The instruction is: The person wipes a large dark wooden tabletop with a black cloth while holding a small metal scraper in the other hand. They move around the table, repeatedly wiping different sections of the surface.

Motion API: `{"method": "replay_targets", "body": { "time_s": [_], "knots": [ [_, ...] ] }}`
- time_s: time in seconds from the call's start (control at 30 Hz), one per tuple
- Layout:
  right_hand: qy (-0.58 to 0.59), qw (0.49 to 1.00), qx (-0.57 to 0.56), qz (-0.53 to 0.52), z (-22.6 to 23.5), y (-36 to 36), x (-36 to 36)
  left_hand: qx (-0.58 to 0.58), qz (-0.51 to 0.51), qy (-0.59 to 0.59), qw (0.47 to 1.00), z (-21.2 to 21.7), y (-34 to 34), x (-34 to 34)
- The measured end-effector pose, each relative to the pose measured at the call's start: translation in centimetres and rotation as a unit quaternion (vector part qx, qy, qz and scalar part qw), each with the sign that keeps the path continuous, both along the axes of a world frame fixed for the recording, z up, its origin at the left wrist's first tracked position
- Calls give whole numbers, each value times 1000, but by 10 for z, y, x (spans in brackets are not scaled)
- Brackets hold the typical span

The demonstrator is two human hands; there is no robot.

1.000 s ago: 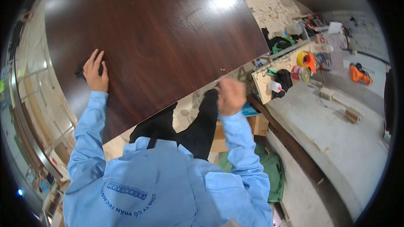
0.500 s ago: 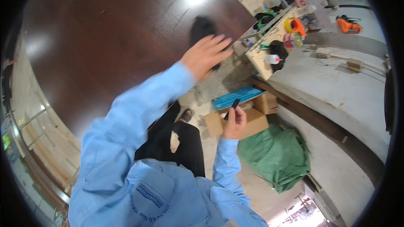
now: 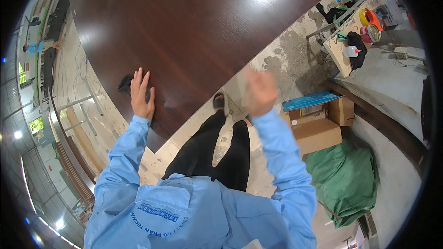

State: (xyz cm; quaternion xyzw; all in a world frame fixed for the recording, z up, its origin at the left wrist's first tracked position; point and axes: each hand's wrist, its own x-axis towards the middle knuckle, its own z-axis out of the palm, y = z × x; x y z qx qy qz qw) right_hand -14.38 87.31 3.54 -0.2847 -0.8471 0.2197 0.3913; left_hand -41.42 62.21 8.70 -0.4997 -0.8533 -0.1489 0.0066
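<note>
A large dark brown glossy board (image 3: 194, 32) fills the upper middle of the view. Near its left corner my left hand (image 3: 142, 96) lies flat, fingers stretched out, on a black cloth (image 3: 125, 83) that shows on both sides of the hand. My right hand (image 3: 261, 93) is off the board's front edge, over the floor, and smeared by motion. Whether it holds anything cannot be made out.
To the right, an opened cardboard box (image 3: 318, 131) with a blue flap stands beside a green tarp bundle (image 3: 344, 180). A small wooden shelf carries a white bottle (image 3: 351, 51), a tin (image 3: 370, 33) and tape rolls (image 3: 368, 18). Far left, a person (image 3: 34, 47) is present.
My left hand and the black cloth have moved left across the board to its left corner. My right hand has swung away from the box; the small black object it held no longer shows.
</note>
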Motion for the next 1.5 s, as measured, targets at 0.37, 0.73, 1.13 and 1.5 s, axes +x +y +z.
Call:
{"method": "replay_targets", "body": {
  "time_s": [0.37,0.73,1.13,1.5],
  "knots": [
    [-8,953,-226,-200,0,-192,42,136,-317,-43,938,-24,175,9],
    [29,981,56,-183,-4,-97,-46,65,-44,82,994,-35,-75,-211],
    [49,997,-48,20,36,-330,-51,82,-12,98,992,-40,-69,-209],
    [18,997,-66,45,1,-408,-43,92,-15,93,991,-47,-68,-222]
  ]
}}
